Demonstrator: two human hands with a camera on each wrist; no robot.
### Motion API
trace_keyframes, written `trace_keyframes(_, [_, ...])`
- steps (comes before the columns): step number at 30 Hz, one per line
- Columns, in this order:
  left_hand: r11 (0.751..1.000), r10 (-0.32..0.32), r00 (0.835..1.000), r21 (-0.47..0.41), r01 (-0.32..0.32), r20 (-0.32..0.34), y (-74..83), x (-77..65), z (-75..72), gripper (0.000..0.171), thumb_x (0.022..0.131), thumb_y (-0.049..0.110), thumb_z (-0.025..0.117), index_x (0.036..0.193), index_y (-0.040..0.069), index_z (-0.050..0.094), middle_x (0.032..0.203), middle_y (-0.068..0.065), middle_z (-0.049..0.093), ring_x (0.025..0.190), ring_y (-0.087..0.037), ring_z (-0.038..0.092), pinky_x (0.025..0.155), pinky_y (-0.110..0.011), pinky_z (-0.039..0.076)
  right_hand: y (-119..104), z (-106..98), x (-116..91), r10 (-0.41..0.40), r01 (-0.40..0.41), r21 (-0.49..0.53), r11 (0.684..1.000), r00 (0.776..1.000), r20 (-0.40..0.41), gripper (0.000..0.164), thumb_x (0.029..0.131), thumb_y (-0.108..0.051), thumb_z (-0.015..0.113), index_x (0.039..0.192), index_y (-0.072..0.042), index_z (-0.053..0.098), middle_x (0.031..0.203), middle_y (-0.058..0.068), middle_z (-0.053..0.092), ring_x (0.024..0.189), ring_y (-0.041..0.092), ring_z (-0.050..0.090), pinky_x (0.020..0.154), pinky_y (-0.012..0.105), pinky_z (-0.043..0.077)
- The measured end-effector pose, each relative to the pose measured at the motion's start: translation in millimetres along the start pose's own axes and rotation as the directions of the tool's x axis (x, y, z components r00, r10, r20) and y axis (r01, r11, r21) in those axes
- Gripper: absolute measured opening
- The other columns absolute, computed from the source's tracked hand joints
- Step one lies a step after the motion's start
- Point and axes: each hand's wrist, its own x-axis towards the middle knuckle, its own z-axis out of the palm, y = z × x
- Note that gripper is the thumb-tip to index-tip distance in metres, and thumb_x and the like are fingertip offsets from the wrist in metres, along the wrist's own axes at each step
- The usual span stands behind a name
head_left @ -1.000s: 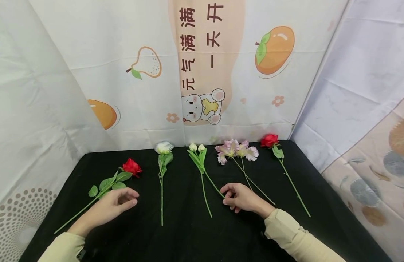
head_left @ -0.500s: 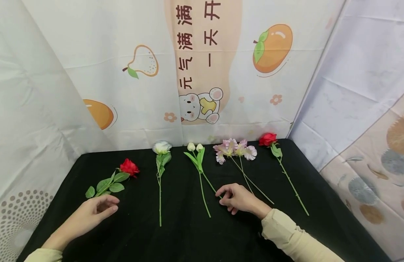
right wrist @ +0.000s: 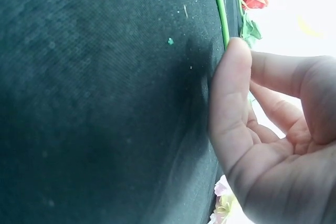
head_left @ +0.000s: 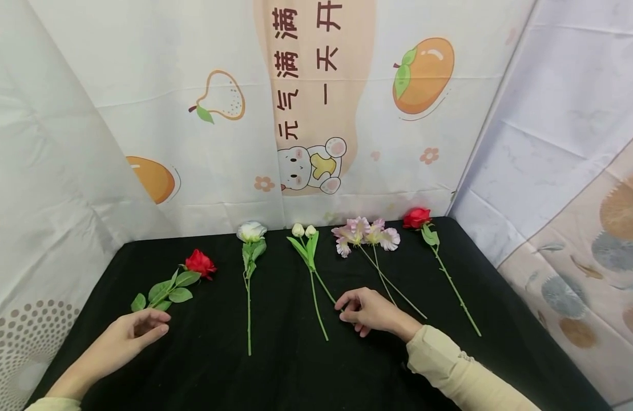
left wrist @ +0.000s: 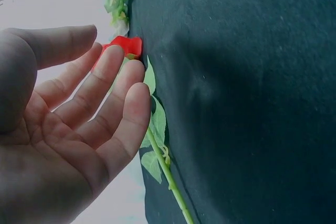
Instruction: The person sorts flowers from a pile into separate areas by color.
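Observation:
A red rose (head_left: pixel 200 264) lies at the left of the black cloth, its leafy stem passing under my left hand (head_left: pixel 116 342). In the left wrist view, the fingers of that hand (left wrist: pixel 84 114) are loosely bent and hold nothing. Two white tulips (head_left: pixel 305 231) with crossed green stems lie mid-table. My right hand (head_left: pixel 373 311) pinches the lower end of the right tulip stem between thumb and forefinger. The fingertips hide part of a green stem (right wrist: pixel 220 9) in the right wrist view.
Between the hands lies a white rose (head_left: pixel 252 231). Purple-pink flowers (head_left: pixel 365 233) with crossed stems lie just beyond the right hand. Another red rose (head_left: pixel 416 218) is at the far right. Printed cloth (head_left: pixel 224 160) hangs behind the table.
My left hand has drawn back left and toward me along the red rose's stem. My right hand has stayed at the tulip stem; the tulip leaves have shifted slightly.

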Motion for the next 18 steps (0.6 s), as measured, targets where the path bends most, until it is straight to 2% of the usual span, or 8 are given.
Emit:
trace_keyframes(5, [1.000, 0.003, 0.999, 0.031, -0.002, -0.037, -5.5, -0.5, -2.7, 0.029, 0.100, 0.024, 0.067, 0.118, 0.001, 0.067, 0.104, -0.005, 0.071, 0.085, -0.010, 0.066, 0.065, -0.028, 0.054, -1, 0, 1, 0.006, -0.007, 0.015, 1.000, 1.000, 0.025, 0.015, 0.097, -0.007, 0.069, 0.112, -0.006, 0.070, 0.079, 0.007, 0.064, 0.060, 0.018, 0.064, 0.050, 0.036, 0.058])
trace_keyframes(9, [0.996, 0.004, 0.997, 0.092, 0.003, -0.078, -13.1, -0.2, -6.7, 0.028, 0.100, 0.024, 0.068, 0.117, 0.002, 0.068, 0.101, -0.003, 0.072, 0.081, -0.008, 0.065, 0.063, -0.027, 0.053, -3, -1, 1, -0.007, 0.008, -0.009, 1.000, 0.999, 0.036, 0.017, 0.098, -0.009, 0.068, 0.114, -0.006, 0.069, 0.083, 0.006, 0.065, 0.061, 0.019, 0.064, 0.050, 0.036, 0.058])
trace_keyframes(13, [0.989, 0.012, 0.993, 0.151, 0.005, -0.115, -20.2, -1.1, -10.4, 0.025, 0.099, 0.024, 0.069, 0.115, 0.004, 0.069, 0.098, -0.001, 0.072, 0.078, -0.005, 0.064, 0.061, -0.027, 0.052, -7, -2, 0, -0.014, 0.015, -0.042, 0.999, 1.000, 0.026, 0.019, 0.098, -0.011, 0.069, 0.116, -0.006, 0.069, 0.089, 0.002, 0.065, 0.062, 0.019, 0.063, 0.050, 0.035, 0.057])
trace_keyframes(18, [0.980, 0.020, 0.989, 0.197, 0.010, -0.148, -27.0, -2.8, -13.4, 0.022, 0.097, 0.023, 0.072, 0.111, 0.006, 0.070, 0.097, 0.000, 0.072, 0.079, -0.004, 0.064, 0.062, -0.027, 0.051, -8, -1, 0, -0.003, 0.004, -0.035, 0.999, 1.000, 0.006, 0.017, 0.098, -0.011, 0.069, 0.114, -0.006, 0.069, 0.093, 0.002, 0.064, 0.062, 0.019, 0.062, 0.051, 0.035, 0.058])
